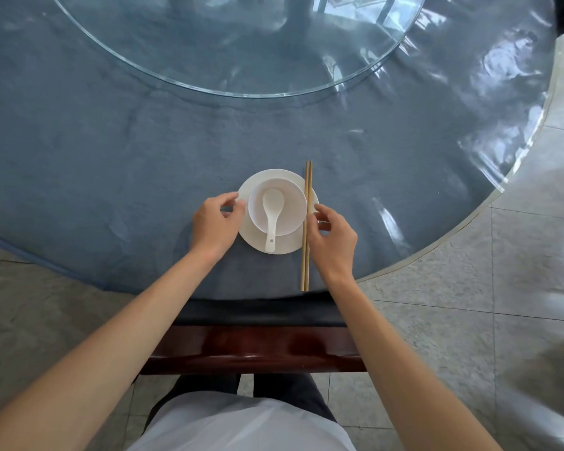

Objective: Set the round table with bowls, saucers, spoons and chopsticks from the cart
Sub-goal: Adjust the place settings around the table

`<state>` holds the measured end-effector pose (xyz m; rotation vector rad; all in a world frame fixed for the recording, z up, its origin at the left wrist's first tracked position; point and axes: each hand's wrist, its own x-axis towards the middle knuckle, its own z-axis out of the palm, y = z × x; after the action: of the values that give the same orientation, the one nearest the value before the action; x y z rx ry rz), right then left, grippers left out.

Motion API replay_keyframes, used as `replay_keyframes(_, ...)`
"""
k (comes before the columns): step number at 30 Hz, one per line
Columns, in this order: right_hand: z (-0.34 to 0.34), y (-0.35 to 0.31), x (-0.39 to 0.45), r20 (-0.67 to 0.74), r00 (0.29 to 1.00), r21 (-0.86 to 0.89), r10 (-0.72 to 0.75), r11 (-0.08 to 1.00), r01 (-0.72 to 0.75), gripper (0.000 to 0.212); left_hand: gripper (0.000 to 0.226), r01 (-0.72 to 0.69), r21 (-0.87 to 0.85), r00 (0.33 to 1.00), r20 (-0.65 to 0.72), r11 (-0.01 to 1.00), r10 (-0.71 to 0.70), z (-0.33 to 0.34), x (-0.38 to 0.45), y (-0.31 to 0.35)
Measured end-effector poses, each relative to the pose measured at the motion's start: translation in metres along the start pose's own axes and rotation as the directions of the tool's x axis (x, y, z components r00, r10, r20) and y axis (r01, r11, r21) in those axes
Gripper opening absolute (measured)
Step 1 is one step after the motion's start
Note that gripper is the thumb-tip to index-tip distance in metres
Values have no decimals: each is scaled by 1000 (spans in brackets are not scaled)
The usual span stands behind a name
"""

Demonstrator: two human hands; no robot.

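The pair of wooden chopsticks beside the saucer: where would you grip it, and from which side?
Grip the pair of wooden chopsticks at the near end, from the right. That end lies flat on the table, clear of the white saucer, while the far half crosses its rim.

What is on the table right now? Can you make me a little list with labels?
table: round table with blue cloth under clear plastic
middle: glass turntable
saucer: white saucer near the table's edge
bowl: white bowl sitting on the saucer
spoon: white spoon in the bowl, handle toward the person
chopsticks: chopsticks lying across the saucer's right rim
left hand: left hand at the saucer's left rim
right hand: right hand touching the chopsticks
chair: wooden chair tucked below
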<state>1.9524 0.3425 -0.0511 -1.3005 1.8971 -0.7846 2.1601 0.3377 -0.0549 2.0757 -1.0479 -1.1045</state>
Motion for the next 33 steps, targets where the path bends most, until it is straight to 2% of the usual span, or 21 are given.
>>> replay_keyframes(3, 3, -5, 4, 60, 998, -1, -23, 1000, 24, 27, 35, 29, -91, 998, 58, 995, -24, 4, -6, 8)
replay_keyframes(7, 7, -6, 5, 60, 998, -6, -9, 1000, 9, 29, 32, 64, -153, 997, 55, 986, -56, 8, -10, 9)
replay_keyframes(15, 9, -12, -3, 67, 998, -7, -10, 1000, 11, 29, 36, 67, -101, 997, 48, 993, -62, 0, -11, 9)
replay_keyframes(17, 10, -14, -9, 48, 993, -55, -105, 993, 107, 30, 39, 74, -91, 996, 62, 993, -68, -2, -12, 9)
replay_keyframes(19, 13, -18, -17, 87, 963, -83, -255, 962, 262, 28, 38, 72, -105, 995, 74, 992, -64, -1, -13, 9)
replay_keyframes(21, 18, -22, -24, 199, 911, -117, -360, 915, 387, 26, 36, 84, -144, 994, 77, 986, -74, -1, -15, 9)
replay_keyframes(24, 27, -26, -31, 355, 845, -196, -400, 852, 486, 26, 34, 112, -189, 992, 84, 976, -97, 0, -15, 7)
replay_keyframes(33, 26, -25, -32, 330, 885, -233, -329, 880, 414, 19, 32, 134, -206, 987, 118, 969, -111, -1, -10, 7)
